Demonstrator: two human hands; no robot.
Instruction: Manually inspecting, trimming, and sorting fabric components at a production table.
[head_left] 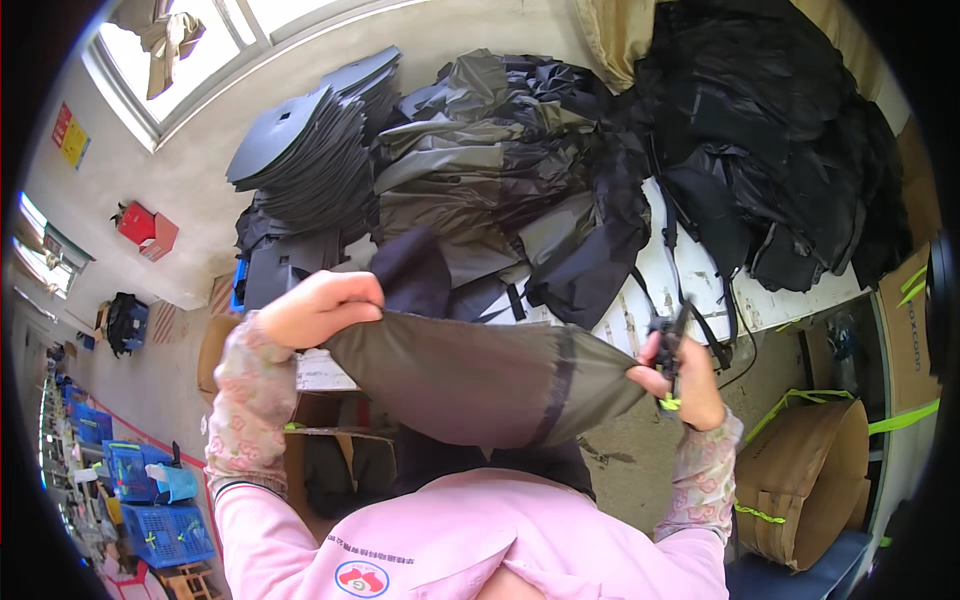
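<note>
A dark grey-brown fabric piece hangs stretched between my two hands, in front of the white table. My left hand is closed on its upper left corner. My right hand pinches the right end and also holds a small dark tool, whose exact kind is blurred; something yellow-green shows below it. A darker band crosses the fabric near its right side. Behind it, a large heap of similar dark fabric pieces covers the middle of the table.
A stack of grey flat panels stands at the table's left. Black bags with straps are piled at the right. Below right is an open cardboard box with yellow-green strapping; another carton stands under the table. Blue crates line the far left.
</note>
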